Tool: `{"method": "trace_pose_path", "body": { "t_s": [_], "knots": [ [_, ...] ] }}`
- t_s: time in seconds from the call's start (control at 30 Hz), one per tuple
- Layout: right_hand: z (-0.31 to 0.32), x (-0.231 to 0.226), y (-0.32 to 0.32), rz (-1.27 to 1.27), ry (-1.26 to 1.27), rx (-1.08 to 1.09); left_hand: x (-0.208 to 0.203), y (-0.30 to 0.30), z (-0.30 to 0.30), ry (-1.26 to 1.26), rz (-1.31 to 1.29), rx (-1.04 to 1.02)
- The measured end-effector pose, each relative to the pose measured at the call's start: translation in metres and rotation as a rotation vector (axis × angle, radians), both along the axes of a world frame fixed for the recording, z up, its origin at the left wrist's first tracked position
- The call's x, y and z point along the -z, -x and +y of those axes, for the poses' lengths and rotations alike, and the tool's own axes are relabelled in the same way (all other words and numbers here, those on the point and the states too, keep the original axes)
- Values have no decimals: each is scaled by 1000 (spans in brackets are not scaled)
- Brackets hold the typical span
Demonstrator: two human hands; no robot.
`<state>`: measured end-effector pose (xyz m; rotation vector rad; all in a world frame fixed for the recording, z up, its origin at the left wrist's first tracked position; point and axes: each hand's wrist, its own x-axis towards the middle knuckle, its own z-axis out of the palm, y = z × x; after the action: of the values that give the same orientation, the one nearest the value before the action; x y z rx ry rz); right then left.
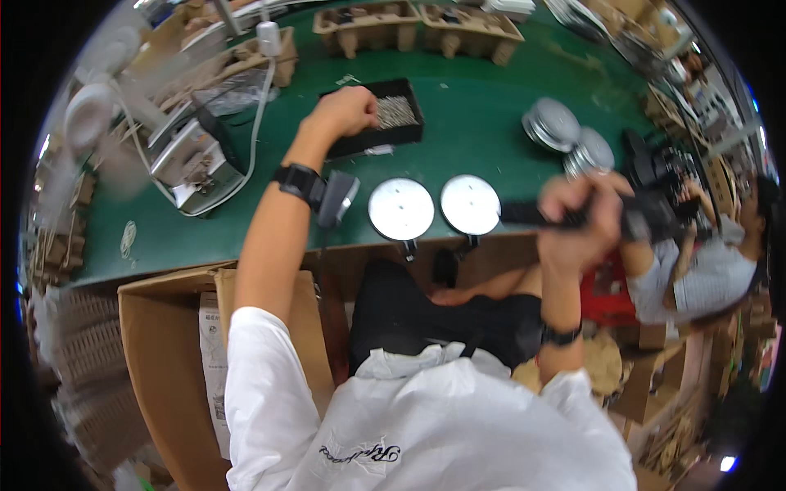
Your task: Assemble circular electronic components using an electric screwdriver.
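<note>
My left hand (350, 111) reaches into a shallow black tray (415, 123), its fingers closed together at the edge of a heap of small silvery metal pieces that look like screws (395, 112). Whether any piece is between the fingertips is hidden. My right hand (583, 209) is closed around a long black object (524, 214), blurred, above the table's front edge. Between my hands, two round white discs (400, 209) lie side by side, each with a short black piece sticking out toward me over the edge.
Stacked silvery round parts (550, 124) stand on the green table (467, 86) to the right. At the back are cardboard trays (367, 26); a white device with a cable (195, 159) sits left. An open carton (168, 352) stands at my left. A co-worker (704, 274) sits at the right.
</note>
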<state>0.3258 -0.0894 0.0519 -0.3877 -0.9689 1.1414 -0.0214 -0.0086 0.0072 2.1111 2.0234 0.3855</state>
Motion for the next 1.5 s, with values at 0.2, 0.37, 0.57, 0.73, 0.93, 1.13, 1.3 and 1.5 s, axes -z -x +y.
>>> {"method": "trace_pose_path", "body": {
  "t_s": [0.2, 0.37, 0.57, 0.73, 0.93, 1.13, 1.3, 1.5],
  "knots": [
    [-57, 6, -60, 128, -293, -179, -17, -28, -34, -472, -143, -248],
    [-55, 17, -60, 20, -252, -200, -11, -32, -48, -547, -354, -271],
    [-42, 5, -56, 62, -277, -277, -11, -100, -95, -633, -495, -91],
    [-21, -21, -52, 94, -485, -479, 1, -176, -177, -446, -528, 224],
    [-20, -26, -47, 61, -391, -627, 2, -188, -198, -421, -505, 211],
    [-21, -25, -47, 78, -384, -639, 0, -183, -205, -405, -447, 233],
    [-19, -25, -43, 70, -381, -678, -2, -189, -207, -389, -455, 225],
    [-10, -26, -33, -4, -279, -845, 3, -188, -208, -328, -406, 292]
  ]
}}
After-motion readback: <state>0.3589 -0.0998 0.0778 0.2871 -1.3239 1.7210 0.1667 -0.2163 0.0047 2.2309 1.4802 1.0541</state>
